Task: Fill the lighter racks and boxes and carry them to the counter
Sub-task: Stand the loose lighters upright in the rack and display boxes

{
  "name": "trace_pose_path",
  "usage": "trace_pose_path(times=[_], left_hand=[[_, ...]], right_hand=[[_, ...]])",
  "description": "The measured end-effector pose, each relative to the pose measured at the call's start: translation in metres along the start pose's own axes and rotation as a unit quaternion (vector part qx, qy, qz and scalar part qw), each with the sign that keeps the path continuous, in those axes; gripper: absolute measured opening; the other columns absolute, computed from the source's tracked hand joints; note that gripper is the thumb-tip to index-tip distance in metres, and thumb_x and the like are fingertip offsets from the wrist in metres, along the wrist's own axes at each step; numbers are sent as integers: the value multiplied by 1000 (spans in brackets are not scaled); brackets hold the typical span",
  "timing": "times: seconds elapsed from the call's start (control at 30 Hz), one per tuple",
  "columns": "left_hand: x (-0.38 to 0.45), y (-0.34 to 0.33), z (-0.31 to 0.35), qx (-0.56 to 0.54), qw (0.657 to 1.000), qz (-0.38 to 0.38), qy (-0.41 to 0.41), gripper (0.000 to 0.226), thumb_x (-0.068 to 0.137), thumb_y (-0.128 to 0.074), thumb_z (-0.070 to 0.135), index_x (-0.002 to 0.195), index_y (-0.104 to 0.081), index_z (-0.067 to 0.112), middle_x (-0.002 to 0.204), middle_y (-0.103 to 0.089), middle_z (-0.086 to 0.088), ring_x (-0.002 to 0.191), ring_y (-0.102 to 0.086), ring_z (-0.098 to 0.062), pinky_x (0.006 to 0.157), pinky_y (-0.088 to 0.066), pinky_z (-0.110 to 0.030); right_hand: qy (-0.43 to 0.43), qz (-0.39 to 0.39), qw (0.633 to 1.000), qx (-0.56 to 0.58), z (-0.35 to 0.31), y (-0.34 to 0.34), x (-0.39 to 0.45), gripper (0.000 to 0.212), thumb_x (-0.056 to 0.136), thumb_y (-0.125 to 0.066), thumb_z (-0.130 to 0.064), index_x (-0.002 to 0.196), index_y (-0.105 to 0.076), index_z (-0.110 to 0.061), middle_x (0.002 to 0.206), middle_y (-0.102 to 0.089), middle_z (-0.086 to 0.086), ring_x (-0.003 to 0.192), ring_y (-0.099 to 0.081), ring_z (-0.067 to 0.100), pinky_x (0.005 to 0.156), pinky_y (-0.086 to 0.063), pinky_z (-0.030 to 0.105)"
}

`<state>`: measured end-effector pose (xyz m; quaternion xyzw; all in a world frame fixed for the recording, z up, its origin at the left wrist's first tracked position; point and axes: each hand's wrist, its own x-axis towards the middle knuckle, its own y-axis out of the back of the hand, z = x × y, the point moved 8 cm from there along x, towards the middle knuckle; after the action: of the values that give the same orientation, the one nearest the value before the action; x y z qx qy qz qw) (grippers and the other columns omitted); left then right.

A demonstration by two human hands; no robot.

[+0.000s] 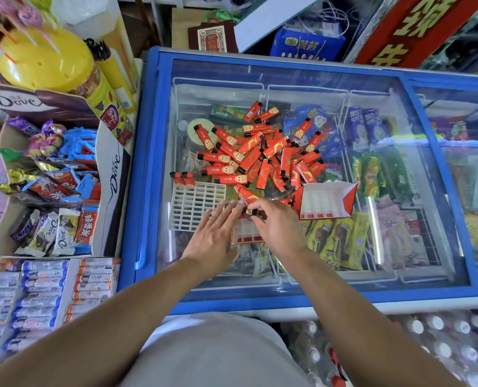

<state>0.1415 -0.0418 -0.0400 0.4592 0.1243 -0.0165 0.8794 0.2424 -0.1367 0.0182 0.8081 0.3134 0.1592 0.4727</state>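
Observation:
A heap of several red lighters (263,152) lies on the glass lid of a blue chest freezer (154,163). A white plastic lighter rack (197,203) sits at the heap's near left, with two lighters (182,178) standing in its far left corner. A red and white cardboard box (327,201) lies open to the right. A second red and white box (244,233) sits under my hands. My left hand (214,233) hovers flat with straight fingers over the rack's right edge. My right hand (276,223) pinches one lighter (250,212) above that box.
A Dove chocolate display box (112,174) full of sweets stands left of the freezer, with a yellow jar (45,62) behind it. Snack rolls (45,291) lie at the near left. Bottled water packs (441,347) sit below the freezer's front edge. Ice creams show through the glass.

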Motion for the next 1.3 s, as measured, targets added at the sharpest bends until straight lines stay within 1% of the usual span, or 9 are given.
trace_pose_path(times=[0.4,0.6,0.73,0.8,0.87,0.93,1.07,1.23,1.3], left_hand=[[0,-6,-2,25,999,-31,7,121,90,-68,25,148,38,40,168,20,10,151,29,-14,126,11,-47],[0,-4,-2,18,999,-33,-1,120,91,-66,24,147,38,42,168,19,10,151,28,-14,126,9,-47],[-1,-2,-1,15,1000,-15,-9,117,91,-65,22,150,34,41,168,19,9,152,26,-12,127,5,-46],[-2,1,3,27,999,3,-22,114,92,-64,23,152,32,41,167,23,6,152,26,-11,127,6,-42],[-2,5,11,45,998,15,-44,110,95,-64,25,155,27,39,166,28,1,152,28,-12,125,12,-36],[-1,5,18,61,996,19,-57,105,95,-63,25,158,20,37,165,32,0,150,31,-14,122,17,-33],[6,5,16,12,999,30,-25,110,93,-67,21,158,22,33,167,23,7,155,16,-11,127,5,-34],[12,8,0,15,999,32,27,128,89,-75,33,149,38,38,170,7,4,156,5,-14,125,10,-33],[12,3,-8,-4,999,21,47,131,88,-77,38,149,38,35,170,-5,5,156,7,-12,127,8,-35]], right_hand=[[41,51,998,-13,7,3,-6,22,81,-83,-31,99,-73,-25,75,-74,-8,60,-67,10,51,-51,24],[56,73,995,-35,8,1,-8,24,82,-82,-31,105,-76,-28,88,-75,-11,69,-70,11,52,-55,28],[88,130,987,-36,-1,19,-12,30,83,-81,-32,112,-75,-23,88,-66,-9,60,-58,6,49,-44,18],[96,152,983,-37,-1,37,-7,21,88,-77,-29,107,-76,-21,88,-67,-7,66,-58,7,56,-48,21],[54,143,985,-82,14,54,13,15,90,-74,-26,105,-74,-23,93,-69,-6,84,-61,14,77,-53,31],[-22,108,982,-153,38,67,39,24,89,-73,-27,113,-70,-26,105,-72,-4,103,-59,20,94,-46,39],[-138,27,964,-227,77,70,87,45,87,-75,-28,130,-61,-22,119,-70,4,117,-59,29,100,-41,45],[-221,-79,937,-257,107,51,109,19,85,-68,-6,102,-62,-13,93,-67,4,93,-65,29,80,-43,38],[-231,-80,939,-241,114,47,111,16,86,-65,-2,97,-62,-12,95,-69,6,89,-66,30,73,-45,36]])
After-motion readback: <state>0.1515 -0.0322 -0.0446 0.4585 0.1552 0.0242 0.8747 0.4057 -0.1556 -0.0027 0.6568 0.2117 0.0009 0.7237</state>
